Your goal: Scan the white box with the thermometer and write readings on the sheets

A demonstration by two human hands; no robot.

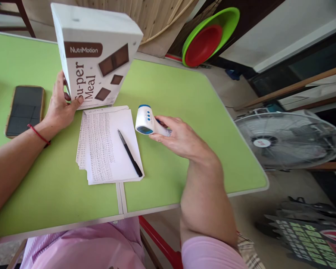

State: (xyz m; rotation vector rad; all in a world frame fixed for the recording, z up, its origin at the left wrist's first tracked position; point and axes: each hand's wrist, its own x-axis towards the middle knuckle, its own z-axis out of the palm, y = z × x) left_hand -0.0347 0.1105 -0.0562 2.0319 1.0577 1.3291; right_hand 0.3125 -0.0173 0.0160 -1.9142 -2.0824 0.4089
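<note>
My left hand [62,102] grips the lower left corner of a white cardboard box [98,33] with brown lettering, thumb on its front face. The box stands upright, leaning slightly, at the far side of the papers. In my right hand [176,136] is a white and blue infrared thermometer [144,118], its small screen facing toward me. My fingers wrap round its handle, which they partly hide. Between my hands lies a stack of handwritten sheets [100,149], with a black pen [130,154] resting slantwise on top.
A phone [25,110] in a case lies left of my left wrist on the green folding table [179,89]. A seam splits the tabletop near the papers. Beyond the right edge stands a fan [291,142]. Green and red basins [210,37] lean behind the table.
</note>
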